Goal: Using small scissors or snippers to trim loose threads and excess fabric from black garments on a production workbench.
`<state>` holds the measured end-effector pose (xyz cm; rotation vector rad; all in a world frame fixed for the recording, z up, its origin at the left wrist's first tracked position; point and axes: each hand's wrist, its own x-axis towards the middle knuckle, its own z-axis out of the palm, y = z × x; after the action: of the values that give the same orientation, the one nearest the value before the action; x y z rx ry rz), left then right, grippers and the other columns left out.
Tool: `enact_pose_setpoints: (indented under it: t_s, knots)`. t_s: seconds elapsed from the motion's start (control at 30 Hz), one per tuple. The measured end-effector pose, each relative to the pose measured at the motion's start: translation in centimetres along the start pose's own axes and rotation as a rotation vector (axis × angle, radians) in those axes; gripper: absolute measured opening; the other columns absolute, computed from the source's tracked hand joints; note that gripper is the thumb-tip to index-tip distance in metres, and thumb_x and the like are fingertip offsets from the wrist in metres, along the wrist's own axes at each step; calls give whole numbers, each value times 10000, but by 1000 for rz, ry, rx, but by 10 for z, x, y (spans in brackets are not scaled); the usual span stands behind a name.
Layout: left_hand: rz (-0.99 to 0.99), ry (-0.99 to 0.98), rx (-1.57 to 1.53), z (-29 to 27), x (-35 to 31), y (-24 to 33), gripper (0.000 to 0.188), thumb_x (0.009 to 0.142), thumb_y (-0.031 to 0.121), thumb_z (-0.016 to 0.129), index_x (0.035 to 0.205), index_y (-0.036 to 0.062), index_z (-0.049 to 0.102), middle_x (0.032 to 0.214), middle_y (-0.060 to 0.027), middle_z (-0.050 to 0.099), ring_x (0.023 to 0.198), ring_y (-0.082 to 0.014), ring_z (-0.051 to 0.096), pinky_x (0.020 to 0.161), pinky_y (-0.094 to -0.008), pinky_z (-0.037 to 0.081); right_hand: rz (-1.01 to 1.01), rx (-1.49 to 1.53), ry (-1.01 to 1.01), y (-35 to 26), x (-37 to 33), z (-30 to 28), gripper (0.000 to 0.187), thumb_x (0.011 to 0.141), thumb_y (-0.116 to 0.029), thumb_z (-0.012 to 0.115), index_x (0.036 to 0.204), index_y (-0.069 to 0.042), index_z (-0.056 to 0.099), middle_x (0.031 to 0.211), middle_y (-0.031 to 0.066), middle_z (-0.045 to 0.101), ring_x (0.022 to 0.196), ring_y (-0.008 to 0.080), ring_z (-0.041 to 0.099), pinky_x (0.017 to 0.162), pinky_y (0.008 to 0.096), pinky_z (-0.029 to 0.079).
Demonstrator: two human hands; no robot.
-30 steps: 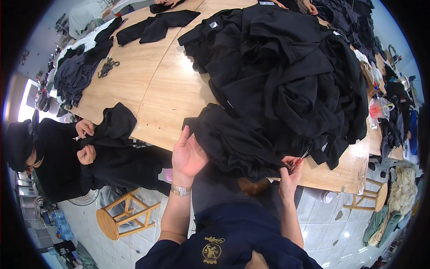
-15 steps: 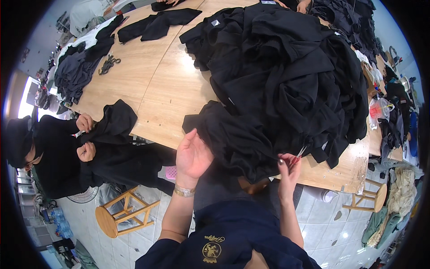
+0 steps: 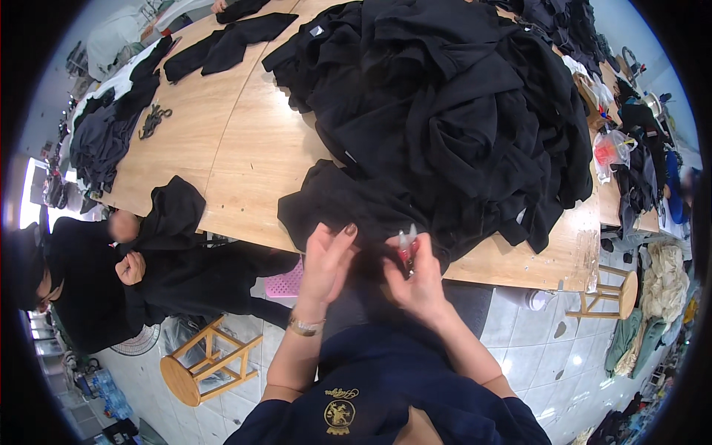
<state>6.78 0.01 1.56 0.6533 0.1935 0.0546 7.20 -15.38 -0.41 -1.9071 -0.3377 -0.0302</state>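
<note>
A pair of small red-handled thread snips (image 3: pixel 407 251) sits in my right hand (image 3: pixel 421 278), blades pointing up and away from me. My left hand (image 3: pixel 326 263) is beside it, thumb and fingers apart, over the near edge of a black garment (image 3: pixel 337 200); I see nothing held in it. That garment lies at the table's front edge, against a large heap of black clothing (image 3: pixel 445 111). My fingertips partly overlap the dark cloth, so contact with it is hard to make out.
At the left a co-worker handles a black cloth piece (image 3: pixel 174 215). Dark cut pieces (image 3: pixel 230 44) and black hooks (image 3: pixel 154 121) lie on the wooden table (image 3: pixel 245 148). Wooden stools (image 3: pixel 189 374) stand on both sides, and a pink basket (image 3: pixel 285 280) is below the table edge.
My right hand has moved left with the snips, from the right side of the garment to close beside my left hand. My left hand has turned from palm up to thumb inward.
</note>
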Motion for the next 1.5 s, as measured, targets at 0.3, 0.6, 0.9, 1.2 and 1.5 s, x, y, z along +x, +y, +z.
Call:
enact_pose_setpoints:
  t_s: [0.3, 0.6, 0.9, 1.2, 1.5]
  knots:
    - [719, -217, 1837, 24, -17, 33, 452, 582, 91, 798, 979, 85, 581, 1167, -96, 500, 1189, -321, 411, 967, -429, 359, -198, -115, -21, 13, 7, -16, 313, 693, 22, 643, 889, -29, 405, 745, 117, 540, 682, 317, 513, 635, 377, 418]
    - [840, -310, 1701, 5, 1, 3, 275, 573, -34, 695, 812, 49, 587, 722, -68, 555, 682, -246, 570, 617, -341, 464, -117, 143, 31, -6, 7, -32, 410, 645, -22, 719, 895, -46, 395, 919, 84, 530, 825, 234, 484, 701, 321, 393]
    - [784, -282, 1701, 3, -3, -3, 281, 588, -42, 721, 806, 39, 563, 724, -70, 561, 645, -257, 566, 561, -333, 454, -292, -15, 9, 1, 13, -29, 291, 697, 65, 650, 849, -41, 426, 867, 98, 575, 692, 223, 532, 638, 301, 412]
    - [560, -392, 1529, 27, -3, 8, 301, 610, 19, 736, 885, 33, 613, 905, -119, 596, 804, -260, 608, 681, -319, 492, 28, 263, -90, -8, 22, -34, 188, 838, 14, 561, 904, -16, 388, 767, 79, 575, 656, 117, 547, 596, 251, 427]
    - [516, -390, 1486, 23, 1, 7, 69, 713, 45, 686, 772, 41, 650, 739, -73, 637, 627, -229, 613, 570, -296, 477, -38, 145, -123, -16, 21, -34, 215, 824, -2, 582, 932, -12, 397, 735, 123, 548, 622, 235, 575, 578, 289, 438]
